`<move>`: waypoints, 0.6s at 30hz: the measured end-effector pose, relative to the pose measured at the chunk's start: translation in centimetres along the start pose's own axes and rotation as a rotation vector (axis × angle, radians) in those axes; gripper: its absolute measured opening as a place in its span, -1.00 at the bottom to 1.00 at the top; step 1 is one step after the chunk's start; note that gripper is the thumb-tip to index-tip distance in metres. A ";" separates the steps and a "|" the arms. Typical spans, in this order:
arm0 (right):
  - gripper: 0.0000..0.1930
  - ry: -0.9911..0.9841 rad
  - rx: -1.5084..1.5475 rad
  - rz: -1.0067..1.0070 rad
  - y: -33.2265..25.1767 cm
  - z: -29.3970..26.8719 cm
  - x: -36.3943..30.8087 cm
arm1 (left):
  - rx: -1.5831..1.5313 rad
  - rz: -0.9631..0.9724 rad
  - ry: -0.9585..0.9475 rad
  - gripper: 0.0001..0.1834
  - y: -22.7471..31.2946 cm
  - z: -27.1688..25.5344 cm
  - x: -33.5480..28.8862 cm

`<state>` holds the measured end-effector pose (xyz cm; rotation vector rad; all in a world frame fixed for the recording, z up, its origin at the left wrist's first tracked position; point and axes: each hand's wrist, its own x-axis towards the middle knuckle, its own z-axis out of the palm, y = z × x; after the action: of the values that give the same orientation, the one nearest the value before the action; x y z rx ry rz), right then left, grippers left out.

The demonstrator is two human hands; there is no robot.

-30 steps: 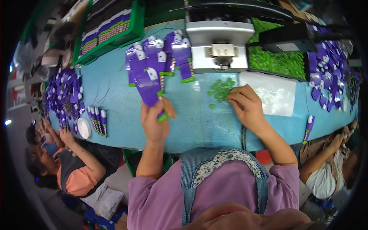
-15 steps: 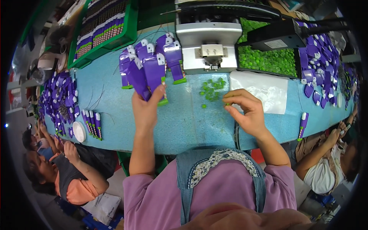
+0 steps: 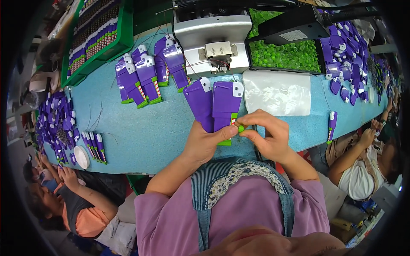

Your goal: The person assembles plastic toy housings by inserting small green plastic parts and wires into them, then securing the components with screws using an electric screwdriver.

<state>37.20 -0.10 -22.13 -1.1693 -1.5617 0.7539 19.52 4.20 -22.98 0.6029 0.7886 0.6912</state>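
My left hand (image 3: 204,143) is closed around two purple plastic parts (image 3: 226,100) with white tops, held side by side above the near part of the table. The right one has a red-and-white striped strip and a green lower end. Between the thumb and fingers of my right hand (image 3: 269,134) is a small, shiny green plastic cap (image 3: 241,128), close against the striped edge of that part. Several similar purple parts (image 3: 147,72) lie fanned out on the table beyond my left hand. The held parts cover the spot where loose green caps lay.
A metal machine (image 3: 212,32) stands at the far middle, beside a black tray of green caps (image 3: 284,55). A white plastic sheet (image 3: 279,94) lies before the tray. The green crate (image 3: 124,42) holds stacked parts. Heaps of purple parts lie at both sides, with co-workers seated near them.
My left hand has moved right and nearer, lifting two purple parts off the group. My right hand has come nearer, with a green cap now showing in its fingertips beside them.
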 end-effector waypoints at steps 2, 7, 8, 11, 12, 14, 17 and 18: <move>-0.78 -0.027 0.060 0.024 0.3 -0.3 0.3 | -0.043 -0.021 -0.018 -0.66 -0.1 0.1 0.1; -0.79 -0.008 -0.025 0.007 0.0 -1.1 0.4 | -0.044 0.018 0.025 -0.65 -0.6 0.9 0.4; -0.79 0.022 -0.102 0.003 0.0 -1.6 0.3 | 0.042 0.109 0.026 -0.69 -0.8 0.8 0.4; -0.79 0.153 -0.432 0.027 1.8 -4.7 -0.4 | 0.079 0.263 0.199 -0.71 -1.7 -0.4 0.4; -0.80 0.211 -0.571 0.053 2.8 -6.0 -0.9 | 0.029 0.267 0.196 -0.71 -1.6 -0.6 0.3; -0.82 0.226 -0.820 0.057 4.5 -8.3 -1.4 | -0.008 0.250 0.175 -0.69 -1.2 -0.8 0.4; -0.80 0.166 -0.974 0.047 5.7 -9.2 -1.9 | -0.016 0.211 0.122 -0.66 -1.3 0.3 0.5; -0.80 0.168 -0.977 0.049 6.1 -9.3 -1.9 | -0.028 0.197 0.018 -0.64 -1.0 0.5 0.4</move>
<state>47.97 -0.62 -25.36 -1.8987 -1.7962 -0.1511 20.45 3.79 -23.54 0.6549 0.7408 0.8883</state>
